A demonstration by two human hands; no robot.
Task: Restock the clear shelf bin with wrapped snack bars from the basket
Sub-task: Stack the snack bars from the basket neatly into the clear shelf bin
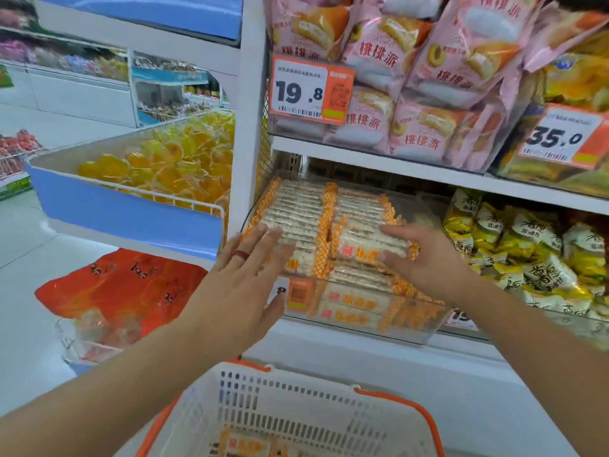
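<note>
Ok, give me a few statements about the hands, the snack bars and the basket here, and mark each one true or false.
1. The right hand grips a bunch of wrapped snack bars over the clear bin. True.
2. The left hand holds a snack bar. False: its fingers are spread straight and hold nothing, hovering at the bin's left front.
3. The basket is white with orange handles. True.
4. The basket is empty. False: a few bars in the basket still lie at its bottom.
5. The price tag above the bin reads 35.0. False: it reads 19.8.
</note>
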